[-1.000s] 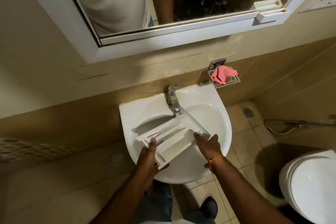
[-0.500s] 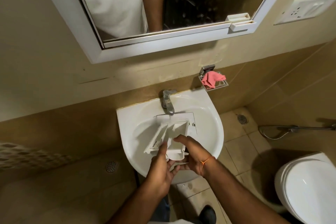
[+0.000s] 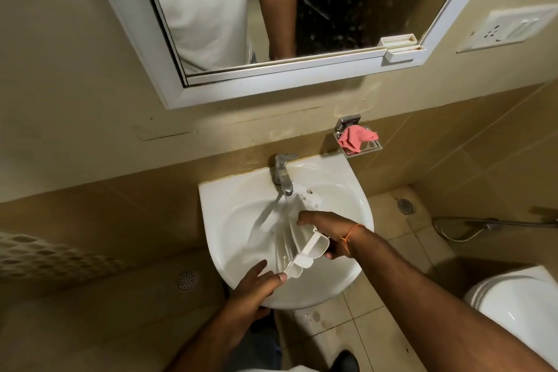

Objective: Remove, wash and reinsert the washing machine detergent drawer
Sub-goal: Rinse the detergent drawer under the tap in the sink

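Observation:
The white plastic detergent drawer (image 3: 294,238) stands tilted on edge inside the white wall basin (image 3: 356,205), its far end under the chrome tap (image 3: 282,174). My right hand (image 3: 327,228) grips the drawer from the right side, thumb below, fingers over its top edge. My left hand (image 3: 259,284) pinches the drawer's near rounded corner at the basin's front. The drawer's far part is blurred; whether water is running I cannot tell.
A pink cloth (image 3: 354,138) lies in a metal soap dish on the wall right of the tap. A mirror (image 3: 287,9) hangs above. The toilet (image 3: 519,308) stands at the right, a hand spray hose (image 3: 471,228) behind it, floor drains on both sides.
The drawer was turned from lying flat across the basin to standing on edge. My right hand moved up over its top, my left hand shifted to its near corner.

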